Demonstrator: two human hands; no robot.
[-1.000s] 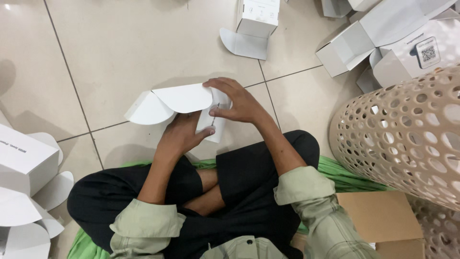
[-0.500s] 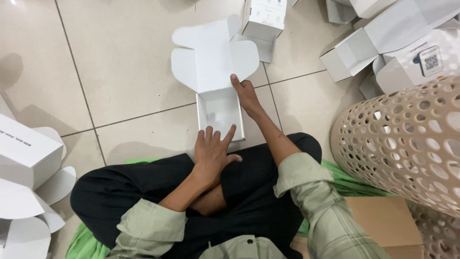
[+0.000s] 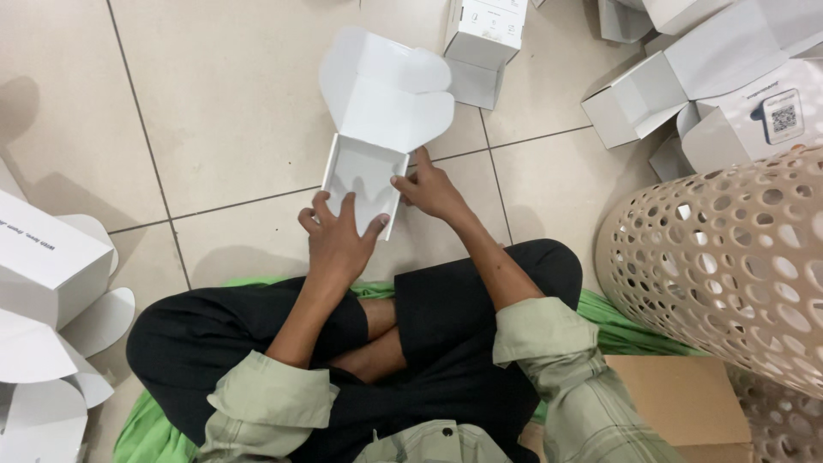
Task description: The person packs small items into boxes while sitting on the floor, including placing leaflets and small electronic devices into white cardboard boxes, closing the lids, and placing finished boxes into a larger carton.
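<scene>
An open white cardboard box (image 3: 360, 171) rests on the tiled floor in front of my crossed legs. Its lid (image 3: 386, 90), with rounded side flaps, stands up at the far side. My left hand (image 3: 339, 240) grips the near wall, fingers curled over the edge. The box's right wall is pinched near the corner by my right hand (image 3: 429, 190). The inside of the box looks empty.
A beige perforated basket (image 3: 729, 257) lies at my right. Several open white boxes (image 3: 686, 60) sit at the top right, one more (image 3: 484, 30) just beyond the lid, others (image 3: 43, 266) at my left. A brown carton (image 3: 686, 403) and green cloth (image 3: 600, 313) are beside my legs.
The box, first held folded in both hands, was laid open on the floor. It has since shifted left and turned, its lid has risen, and my left hand has moved onto its near wall.
</scene>
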